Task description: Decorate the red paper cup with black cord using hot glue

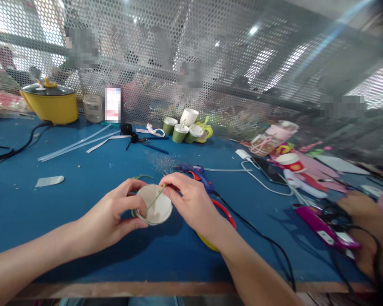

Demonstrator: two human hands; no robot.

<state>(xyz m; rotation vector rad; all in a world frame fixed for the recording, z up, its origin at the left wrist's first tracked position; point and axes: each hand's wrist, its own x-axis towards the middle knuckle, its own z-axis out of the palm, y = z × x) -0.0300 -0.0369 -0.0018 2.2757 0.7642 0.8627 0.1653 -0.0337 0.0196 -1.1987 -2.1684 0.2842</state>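
Observation:
A small white paper cup, its open mouth tilted toward me, is held above the blue table. My left hand grips it from the left, with a finger inside the cup and others around its outside. A thin green cord runs across the cup's mouth from inside. My right hand pinches the upper end of that cord at the rim. Some green shows on the cup's outer side, mostly hidden by the left fingers. Just beyond my right hand lies a blue glue gun.
Scissors with a red and yellow handle lie partly under my right forearm. Green-wrapped cups stand against the perforated metal screen. A yellow pot is back left; a magenta power strip, cables and a phone lie right.

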